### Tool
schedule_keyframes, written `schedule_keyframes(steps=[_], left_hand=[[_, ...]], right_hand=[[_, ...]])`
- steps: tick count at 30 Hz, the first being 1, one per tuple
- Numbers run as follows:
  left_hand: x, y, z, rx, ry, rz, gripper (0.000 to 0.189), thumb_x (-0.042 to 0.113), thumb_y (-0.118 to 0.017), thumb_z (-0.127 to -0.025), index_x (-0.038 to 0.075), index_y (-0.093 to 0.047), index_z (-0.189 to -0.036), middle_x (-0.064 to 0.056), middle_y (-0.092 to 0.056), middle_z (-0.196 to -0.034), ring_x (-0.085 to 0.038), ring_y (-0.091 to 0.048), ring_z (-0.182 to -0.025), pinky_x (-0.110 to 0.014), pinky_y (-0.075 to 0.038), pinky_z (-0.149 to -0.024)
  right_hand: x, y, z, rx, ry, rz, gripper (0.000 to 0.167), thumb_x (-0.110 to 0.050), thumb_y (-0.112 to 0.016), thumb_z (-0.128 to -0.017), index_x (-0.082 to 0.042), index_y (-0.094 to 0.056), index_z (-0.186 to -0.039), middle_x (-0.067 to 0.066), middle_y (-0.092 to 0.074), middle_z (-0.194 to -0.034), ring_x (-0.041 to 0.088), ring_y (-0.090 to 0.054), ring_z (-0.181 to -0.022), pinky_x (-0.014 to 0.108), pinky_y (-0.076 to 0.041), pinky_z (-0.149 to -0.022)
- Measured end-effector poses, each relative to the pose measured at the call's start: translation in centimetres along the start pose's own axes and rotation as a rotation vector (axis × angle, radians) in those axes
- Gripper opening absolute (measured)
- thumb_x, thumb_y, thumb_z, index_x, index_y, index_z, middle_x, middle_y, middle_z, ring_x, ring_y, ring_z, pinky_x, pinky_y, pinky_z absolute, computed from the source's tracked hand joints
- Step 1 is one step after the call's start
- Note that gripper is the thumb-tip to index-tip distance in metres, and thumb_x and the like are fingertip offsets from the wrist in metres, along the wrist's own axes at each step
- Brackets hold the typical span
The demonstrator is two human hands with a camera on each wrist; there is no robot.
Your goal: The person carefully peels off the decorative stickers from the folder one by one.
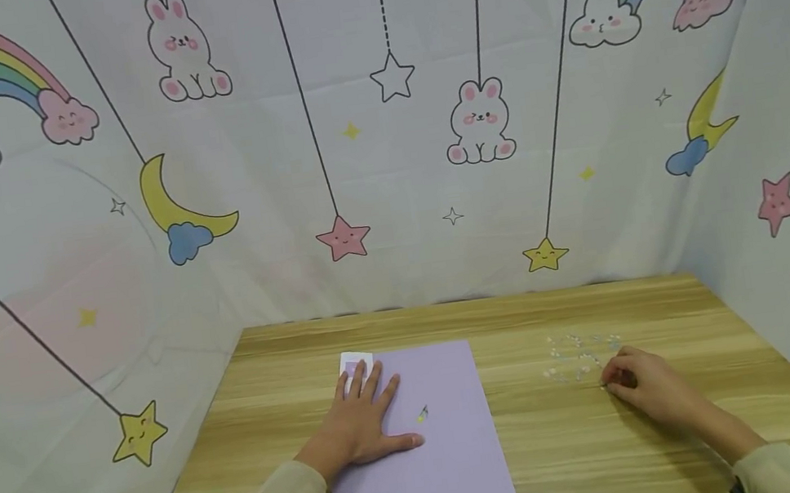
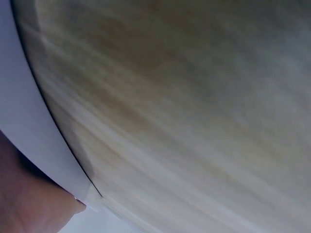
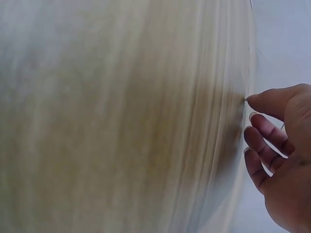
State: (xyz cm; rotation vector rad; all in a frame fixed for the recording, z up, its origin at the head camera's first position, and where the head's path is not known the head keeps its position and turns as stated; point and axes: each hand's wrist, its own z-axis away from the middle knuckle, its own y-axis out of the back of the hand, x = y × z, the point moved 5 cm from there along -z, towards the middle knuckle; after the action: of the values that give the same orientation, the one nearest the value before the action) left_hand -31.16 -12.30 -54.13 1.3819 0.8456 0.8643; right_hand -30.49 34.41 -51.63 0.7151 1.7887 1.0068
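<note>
My left hand (image 1: pixel 361 427) lies flat with spread fingers on a purple sheet or board (image 1: pixel 459 469), its fingertips over a small white card (image 1: pixel 347 361) with a purple patch. Near the thumb, a small yellow-and-dark mark or piece (image 1: pixel 423 414) shows on the purple surface. On the right, my right hand (image 1: pixel 649 384) is lowered to the table, thumb and forefinger brought together at a tiny pale piece (image 1: pixel 603 386); its kind is too small to tell. Several tiny white and bluish pieces (image 1: pixel 580 355) lie scattered beside those fingertips. The right wrist view shows the thumb and curled fingers (image 3: pixel 262 145).
The wood-grain table (image 1: pixel 555 465) carries everything. White cloth (image 1: pixel 400 164) printed with rabbits, stars and rainbows hangs behind it and along both sides. A dark-and-yellow object (image 1: pixel 733 492) shows partly at the right sleeve.
</note>
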Motion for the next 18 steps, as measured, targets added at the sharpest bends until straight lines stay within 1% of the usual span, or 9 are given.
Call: schedule_keyframes(steps=[5, 9, 14, 16, 18], left_hand=[[-0.06, 0.09, -0.05, 0.001, -0.005, 0.006, 0.117, 0.098, -0.036, -0.084, 0.018, -0.031, -0.169, -0.022, -0.017, -0.174, -0.048, -0.009, -0.16, -0.067, -0.005, -0.126], [-0.03, 0.08, -0.06, -0.001, -0.001, -0.002, 0.117, 0.099, -0.036, -0.084, 0.018, -0.029, -0.169, -0.022, -0.016, -0.175, -0.048, -0.007, -0.161, -0.066, -0.005, -0.126], [0.02, 0.14, 0.02, -0.003, 0.003, 0.0, 0.116, 0.098, -0.037, -0.084, 0.019, -0.029, -0.17, -0.021, -0.016, -0.175, -0.048, -0.008, -0.161, -0.067, -0.006, -0.126], [-0.02, 0.05, 0.01, -0.008, 0.006, -0.005, 0.117, 0.098, -0.036, -0.084, 0.019, -0.028, -0.17, -0.021, -0.015, -0.175, -0.047, -0.007, -0.161, -0.067, -0.005, -0.126], [-0.1, -0.1, -0.06, -0.004, 0.007, -0.008, 0.117, 0.099, -0.035, -0.084, 0.02, -0.028, -0.17, -0.02, -0.015, -0.175, -0.047, -0.006, -0.161, -0.066, -0.004, -0.126]], right_hand=[[-0.16, 0.09, 0.01, 0.04, 0.04, 0.012, 0.018, -0.002, -0.083, -0.09, -0.017, -0.075, -0.092, -0.01, -0.061, -0.091, 0.003, -0.054, -0.08, 0.027, -0.052, -0.069], [-0.44, 0.33, 0.02, 0.07, 0.071, 0.014, 0.017, 0.001, -0.078, -0.091, -0.016, -0.076, -0.093, -0.011, -0.063, -0.092, 0.004, -0.058, -0.083, 0.028, -0.054, -0.071], [-0.81, 0.53, 0.09, 0.08, 0.09, 0.024, 0.023, 0.007, -0.073, -0.091, -0.015, -0.076, -0.093, -0.01, -0.067, -0.094, 0.016, -0.067, -0.087, 0.033, -0.058, -0.076], [-0.84, 0.61, 0.08, 0.09, 0.083, 0.028, 0.024, 0.009, -0.072, -0.09, -0.014, -0.076, -0.094, -0.009, -0.068, -0.094, 0.019, -0.069, -0.088, 0.035, -0.058, -0.077], [-0.84, 0.67, 0.08, 0.101, 0.079, 0.024, 0.022, 0.009, -0.073, -0.09, -0.011, -0.076, -0.097, -0.007, -0.069, -0.094, 0.019, -0.068, -0.087, 0.034, -0.058, -0.075]])
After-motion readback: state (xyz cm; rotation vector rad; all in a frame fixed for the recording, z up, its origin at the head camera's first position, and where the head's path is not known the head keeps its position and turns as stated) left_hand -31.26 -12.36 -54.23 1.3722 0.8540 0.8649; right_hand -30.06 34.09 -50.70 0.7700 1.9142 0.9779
